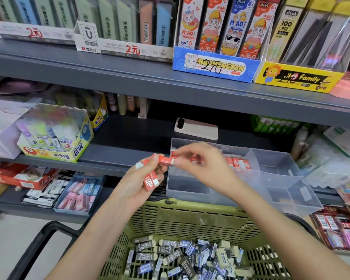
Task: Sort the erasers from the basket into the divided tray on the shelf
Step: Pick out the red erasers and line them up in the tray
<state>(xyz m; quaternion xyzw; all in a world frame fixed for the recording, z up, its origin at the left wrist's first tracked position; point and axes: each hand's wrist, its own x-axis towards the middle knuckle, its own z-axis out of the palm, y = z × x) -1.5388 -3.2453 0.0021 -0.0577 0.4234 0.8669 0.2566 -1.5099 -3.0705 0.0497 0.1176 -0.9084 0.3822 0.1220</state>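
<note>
At the left, the left hand (137, 184) was curled round a small stack of red-sleeved white block erasers (150, 179), its fingers closed beneath them and the thumb on top. Just beside its thumb tip, a single red-sleeved eraser (166, 159) lay level in the air. The right hand (200, 164) pinched the bare white end of it between thumb and forefinger, the other fingers loosely bent. Motion blur kept us from reading them more finely.

Below both hands stood the olive-green slotted plastic basket (190, 217), and in it lay a loose heap of grey- and blue-sleeved erasers (180, 257). To the right, on the dark grey metal shelf (129, 150), sat the clear plastic divided tray (281, 158). A row of red-sleeved erasers (237, 163) stood in its rear left compartment, right behind the right hand.

We judged these pieces light, firm with a slight give, and in no way fragile. The paper sleeve looked smooth, so we thought it might slide on the rubber. A pinch across the long sides, catching sleeve and bare end together, seemed the surest hold. The stack looked likely to fan out if the left hand's grip loosened, so we favoured taking one at a time from the top.
</note>
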